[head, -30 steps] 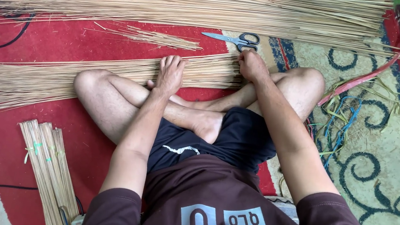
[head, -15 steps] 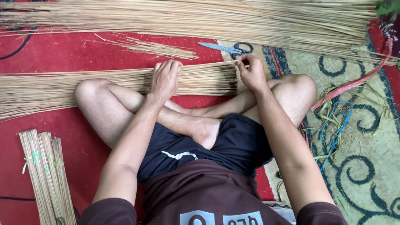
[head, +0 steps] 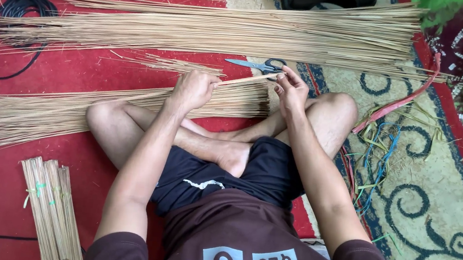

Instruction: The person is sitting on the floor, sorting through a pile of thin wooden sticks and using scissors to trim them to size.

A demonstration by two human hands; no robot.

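Seated cross-legged on a red mat (head: 78,75), a person works a long sheaf of pale reed sticks (head: 103,109) that lies across the floor just beyond the knees, running from nine o'clock toward the middle of the frame. Left hand (head: 193,89) is curled into a loose fist over the right-hand end of that sheaf, fingers folded down and pressed together around a few thin sticks lifted clear of the pile. Right hand (head: 292,90) sits just beside it at about one o'clock from the crossed feet, thumb and forefinger pinched on the tip of the same raised sticks (head: 250,79), the remaining fingers half bent and apart; how many sticks are caught in the pinch cannot be told. Both hands are near each other but not touching.

Black-handled scissors (head: 260,66) lie on the floor just past the right hand, at twelve o'clock, blades pointing left, touched by neither hand. Beyond them a second, broader spread of reeds (head: 224,30) stretches across the top of the frame. At seven o'clock a short tied bundle of cut sticks (head: 51,209) rests by the left elbow. A black cable (head: 5,12) coils at ten o'clock. At three o'clock, on a patterned green rug (head: 432,223), lie a red strap (head: 410,96) and loose blue and green strands (head: 382,150).
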